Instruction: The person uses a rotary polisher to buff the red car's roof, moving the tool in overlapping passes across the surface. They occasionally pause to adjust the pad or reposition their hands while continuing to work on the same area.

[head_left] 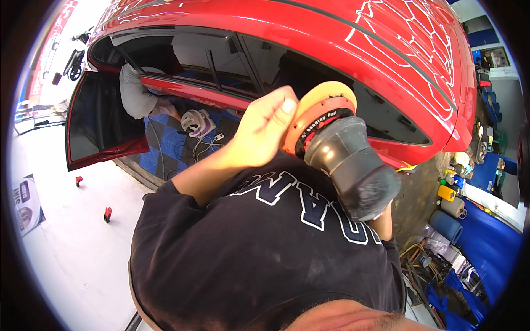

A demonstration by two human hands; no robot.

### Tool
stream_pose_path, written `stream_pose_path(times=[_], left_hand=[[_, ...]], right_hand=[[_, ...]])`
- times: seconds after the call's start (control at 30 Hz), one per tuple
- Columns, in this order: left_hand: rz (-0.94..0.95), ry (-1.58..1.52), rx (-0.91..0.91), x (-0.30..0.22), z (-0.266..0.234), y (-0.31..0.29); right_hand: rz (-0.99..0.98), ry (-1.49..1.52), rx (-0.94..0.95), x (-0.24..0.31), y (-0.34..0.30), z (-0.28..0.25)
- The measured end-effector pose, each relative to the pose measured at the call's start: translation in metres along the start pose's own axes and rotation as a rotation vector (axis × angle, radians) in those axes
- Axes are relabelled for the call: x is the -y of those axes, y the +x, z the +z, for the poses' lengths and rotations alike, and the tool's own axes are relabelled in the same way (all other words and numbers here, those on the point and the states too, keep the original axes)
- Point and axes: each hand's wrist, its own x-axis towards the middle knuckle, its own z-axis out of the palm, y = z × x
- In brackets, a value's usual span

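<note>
In front of my chest a black-bodied polisher (353, 165) is held up in the air, tilted, its head pointing up and left. Its round pad (331, 99) is orange with a yellow-orange foam face. My left hand (265, 124) is closed at the left edge of the pad, thumb on top; the far fingers are partly hidden. Behind the lower end of the polisher, only a bit of my right hand (385, 216) and wrist shows, bearing the machine's body; its fingers are hidden. Just beyond the polisher stands a red car (309, 33) with dark windows.
At far left a car door (105, 121) stands open, with a person in grey (136, 94) bent beside it. A white-and-purple corded machine (197, 123) sits on blue and black floor tiles (160, 144). Containers, including a yellow jerrycan (446, 193), and hoses (422, 256) lie along the right.
</note>
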Motion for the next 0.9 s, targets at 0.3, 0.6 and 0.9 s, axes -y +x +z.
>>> stream_pose_path(times=[0.3,0.6,0.9], left_hand=[[-0.338,-0.675,0.11,0.026,-0.004,0.016],[-0.226,-0.057,-0.162,0.006,0.007,0.012],[-0.012,0.453,0.083,-0.041,-0.006,0.008]], right_hand=[[0.331,-0.063,-0.055,0.049,0.036,0.043],[0.006,0.268,-0.196,-0.012,-0.035,0.009],[0.018,0.306,-0.175,-0.008,-0.014,0.02]])
